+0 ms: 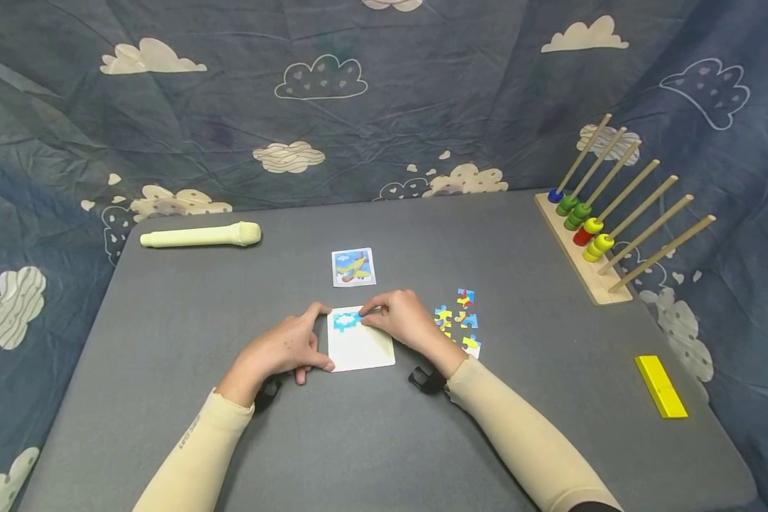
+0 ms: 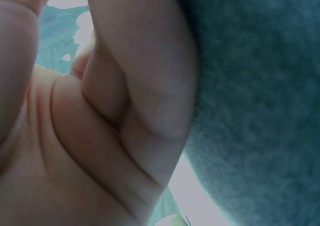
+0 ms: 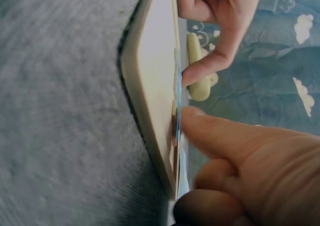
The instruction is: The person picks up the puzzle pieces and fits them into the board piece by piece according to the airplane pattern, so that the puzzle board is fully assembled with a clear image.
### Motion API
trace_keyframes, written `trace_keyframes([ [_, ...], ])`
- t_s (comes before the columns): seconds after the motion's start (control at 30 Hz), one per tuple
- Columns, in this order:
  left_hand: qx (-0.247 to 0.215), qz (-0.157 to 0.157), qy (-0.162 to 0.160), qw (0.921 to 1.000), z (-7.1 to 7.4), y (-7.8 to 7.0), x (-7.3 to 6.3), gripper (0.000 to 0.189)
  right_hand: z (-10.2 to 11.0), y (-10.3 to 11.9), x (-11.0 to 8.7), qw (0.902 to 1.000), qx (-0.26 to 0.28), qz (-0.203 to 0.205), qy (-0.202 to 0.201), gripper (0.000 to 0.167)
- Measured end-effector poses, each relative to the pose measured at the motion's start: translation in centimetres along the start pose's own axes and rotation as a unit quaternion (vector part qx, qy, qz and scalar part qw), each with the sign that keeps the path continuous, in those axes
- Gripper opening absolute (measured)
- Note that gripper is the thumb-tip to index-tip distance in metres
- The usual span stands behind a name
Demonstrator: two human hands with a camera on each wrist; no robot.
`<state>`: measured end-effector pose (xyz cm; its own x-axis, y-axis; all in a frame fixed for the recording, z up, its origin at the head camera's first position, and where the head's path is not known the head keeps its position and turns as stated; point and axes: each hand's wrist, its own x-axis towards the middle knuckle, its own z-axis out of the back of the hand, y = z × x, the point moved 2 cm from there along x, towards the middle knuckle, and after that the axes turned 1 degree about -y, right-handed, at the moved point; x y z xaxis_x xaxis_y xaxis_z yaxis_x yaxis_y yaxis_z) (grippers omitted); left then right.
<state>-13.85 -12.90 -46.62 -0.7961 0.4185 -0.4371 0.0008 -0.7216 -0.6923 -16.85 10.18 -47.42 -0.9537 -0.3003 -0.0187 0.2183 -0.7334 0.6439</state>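
A white square puzzle board [image 1: 361,350] lies on the table, with blue puzzle pieces [image 1: 344,322] showing a white cloud along its upper left. At the board's left edge my left hand [image 1: 288,345] holds it, index finger by the top corner and thumb by the bottom one; its other fingers are curled under. My right hand [image 1: 404,320] pinches a blue puzzle piece [image 1: 360,313] between thumb and index finger at the top of the board. The right wrist view shows the board edge-on [image 3: 150,76], its pieces partly hidden. Mostly palm fills the left wrist view.
Loose puzzle pieces [image 1: 467,320] lie right of the right hand. Behind the board is a picture card [image 1: 353,267] of a yellow airplane. A cream toy microphone [image 1: 198,235] lies back left, a wooden peg stand [image 1: 582,249] with coloured beads back right, yellow blocks [image 1: 661,386] far right.
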Motion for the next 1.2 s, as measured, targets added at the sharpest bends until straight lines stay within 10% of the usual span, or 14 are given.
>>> trace_keyframes([
  [0.4, 0.003, 0.003, -0.005, 1.0, 0.1, 0.0, 0.0, 0.097, 4.5, -0.6, -0.1, 0.9979, 0.062, -0.007, -0.021, 0.017],
  [0.73, 0.002, 0.006, -0.006, 1.0, 0.0, -0.2, -0.1, 0.098, 11.8, -9.6, -3.3, 0.9841, 0.151, -0.089, -0.03, 0.046],
  [1.2, 0.014, 0.003, -0.005, 0.9999, 0.1, -0.2, -0.3, 0.098, 12.2, -15.7, -4.5, 0.9826, 0.123, -0.135, 0.034, 0.069],
])
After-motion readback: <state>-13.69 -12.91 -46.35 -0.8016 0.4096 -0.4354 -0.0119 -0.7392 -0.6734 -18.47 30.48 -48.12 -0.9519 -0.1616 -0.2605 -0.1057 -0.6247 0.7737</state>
